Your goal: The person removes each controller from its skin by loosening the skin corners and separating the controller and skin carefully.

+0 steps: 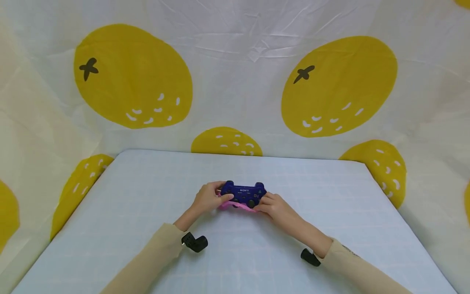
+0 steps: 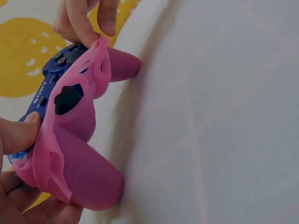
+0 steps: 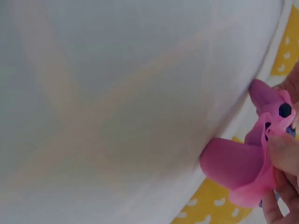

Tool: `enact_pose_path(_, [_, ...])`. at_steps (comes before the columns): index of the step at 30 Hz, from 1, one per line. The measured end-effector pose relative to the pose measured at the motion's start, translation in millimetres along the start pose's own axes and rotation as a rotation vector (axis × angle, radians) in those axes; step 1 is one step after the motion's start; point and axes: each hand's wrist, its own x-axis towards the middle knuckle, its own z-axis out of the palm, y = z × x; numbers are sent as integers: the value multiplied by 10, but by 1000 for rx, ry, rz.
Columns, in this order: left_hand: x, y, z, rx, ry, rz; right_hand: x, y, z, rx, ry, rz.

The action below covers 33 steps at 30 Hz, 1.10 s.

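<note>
Lemon-printed cloth (image 1: 235, 73) is hanging behind and beside the pale blue tabletop (image 1: 147, 212). Mid-tabletop, the blue controller (image 1: 244, 192) is sitting between both hands, its grips pressing on the surface. The left hand (image 1: 209, 199) is gripping its left end, the right hand (image 1: 273, 206) pinching the pink cover (image 2: 79, 154), which is half peeled off it.

Controller (image 1: 244, 192) in my hands: dark blue body, white lettering, black sticks and buttons. Silicone cover (image 2: 74, 154) half on it: solid pink, finely dotted texture. Table (image 1: 147, 228): pale blue-white with a faint grid of lighter lines. Backdrop sheet (image 1: 238, 73) at far side: off-white, printed with large yellow oranges bearing small white dashes and dark stem marks. My sleeves (image 1: 154, 253): beige.
</note>
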Motion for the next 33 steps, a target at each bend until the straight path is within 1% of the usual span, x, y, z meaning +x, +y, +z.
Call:
enact_pose_path(3, [-3,2,14,8,3,-3,-66,1,-40,28,-25,18])
enact_pose_path(6, [-8,9,18,13,4,-10,-101,-7,-121,153,-90,115])
enact_pose_path(8, [-9,10,18,15,1,-9,-104,7,-173,280,-128,194])
enact_pose_path(11, [-21,11,16,11,-6,3,-96,63,-239,548,-154,332])
enact_pose_path(14, [-39,17,13,7,-14,2,-82,140,-280,794,-147,499])
enact_pose_path(15, [-44,18,14,6,-14,-1,-72,165,-290,841,-128,567])
enact_pose_path(16, [-48,20,14,2,-15,-4,-62,186,-297,856,-103,638])
enact_pose_path(18, [-52,22,18,-6,-18,-3,-47,211,-310,825,-53,783])
enact_pose_path(20, [-59,14,14,-5,-17,0,-25,207,-296,749,-14,869])
enact_pose_path(21, [-62,11,12,-3,-16,2,-17,192,-284,688,-2,883])
enact_pose_path(22, [-64,4,17,-4,-17,4,-13,167,-273,634,3,867])
enact_pose_path(23, [-65,-2,22,-3,-19,4,-9,137,-258,579,8,830])
enact_pose_path(24, [-65,-8,26,-1,-19,-1,2,100,-245,530,24,780])
enact_pose_path(27, [-63,-10,23,-6,-20,-7,71,-10,-209,385,109,606])
enact_pose_path(29, [-58,-4,16,-11,-20,-11,144,-65,-186,310,165,514])
enact_pose_path(31, [-50,4,9,-19,-21,-13,223,-107,-159,279,202,441])
enact_pose_path(33, [-38,-3,11,-14,-27,-11,291,-144,-116,269,210,383])
